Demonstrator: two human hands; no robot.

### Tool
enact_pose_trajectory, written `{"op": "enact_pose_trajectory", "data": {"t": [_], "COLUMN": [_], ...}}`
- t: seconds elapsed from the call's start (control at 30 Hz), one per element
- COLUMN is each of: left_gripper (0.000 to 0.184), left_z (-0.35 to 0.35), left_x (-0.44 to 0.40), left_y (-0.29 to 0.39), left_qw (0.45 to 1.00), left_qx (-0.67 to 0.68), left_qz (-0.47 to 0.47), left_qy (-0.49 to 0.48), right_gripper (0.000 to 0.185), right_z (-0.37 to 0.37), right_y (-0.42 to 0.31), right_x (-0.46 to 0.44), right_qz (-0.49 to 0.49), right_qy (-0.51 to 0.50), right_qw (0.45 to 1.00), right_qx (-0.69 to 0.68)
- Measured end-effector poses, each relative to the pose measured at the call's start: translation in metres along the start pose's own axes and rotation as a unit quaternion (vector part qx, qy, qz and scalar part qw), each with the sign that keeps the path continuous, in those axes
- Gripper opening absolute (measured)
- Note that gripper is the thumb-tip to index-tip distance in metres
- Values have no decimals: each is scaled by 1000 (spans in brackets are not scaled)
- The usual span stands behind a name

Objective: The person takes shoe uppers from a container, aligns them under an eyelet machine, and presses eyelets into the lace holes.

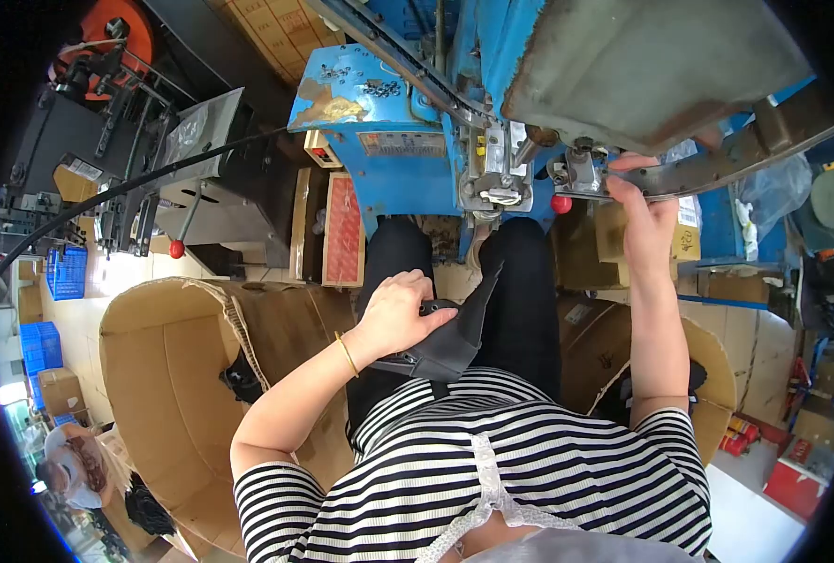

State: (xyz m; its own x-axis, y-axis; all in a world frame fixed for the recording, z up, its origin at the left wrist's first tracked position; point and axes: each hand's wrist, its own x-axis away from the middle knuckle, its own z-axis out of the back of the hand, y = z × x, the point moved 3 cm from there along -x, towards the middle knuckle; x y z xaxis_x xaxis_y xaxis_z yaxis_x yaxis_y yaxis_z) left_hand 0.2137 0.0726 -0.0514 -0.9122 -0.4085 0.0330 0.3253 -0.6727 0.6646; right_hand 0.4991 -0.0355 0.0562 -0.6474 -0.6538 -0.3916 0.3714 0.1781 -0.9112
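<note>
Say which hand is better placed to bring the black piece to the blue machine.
Probably the left hand: it holds the black piece, while the right hand is at the metal rail.

My left grip (400,312) covers part of the black piece (454,355). The curved metal rail (741,161) hides part of my right grip (648,216). The blue machine (400,184) is cut off far ahead; its label plate (404,144) is too small to read.

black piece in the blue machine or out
Out: the left hand holds the black piece over the lap, apart from the blue machine.
</note>
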Motion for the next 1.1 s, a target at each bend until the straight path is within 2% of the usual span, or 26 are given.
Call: {"op": "enact_pose_trajectory", "data": {"t": [0.37, 0.57, 0.67, 0.87, 1.1], "left_gripper": [36, 36, 39, 39, 38], "left_z": [0, 3, 3, 3, 3], "left_x": [-1, 2, 2, 3, 4], "left_y": [-1, -2, -4, -6, -9], "left_qw": [1000, 1000, 999, 999, 1000], "left_qx": [-3, -6, -3, 0, 15], "left_qz": [10, 16, 43, 40, 16], "left_qy": [-9, -3, -29, -21, 13], "right_gripper": [13, 13, 13, 14, 12], "right_z": [-2, -4, -4, -4, -8], "right_y": [-1, -5, -7, -3, -8], "right_x": [0, 2, 1, -2, 3], "right_qz": [11, -25, -8, 42, -47], "right_qy": [-4, -4, -14, -24, -6], "right_qw": [1000, 999, 1000, 998, 999], "right_qx": [8, -28, -2, 40, -2]}}
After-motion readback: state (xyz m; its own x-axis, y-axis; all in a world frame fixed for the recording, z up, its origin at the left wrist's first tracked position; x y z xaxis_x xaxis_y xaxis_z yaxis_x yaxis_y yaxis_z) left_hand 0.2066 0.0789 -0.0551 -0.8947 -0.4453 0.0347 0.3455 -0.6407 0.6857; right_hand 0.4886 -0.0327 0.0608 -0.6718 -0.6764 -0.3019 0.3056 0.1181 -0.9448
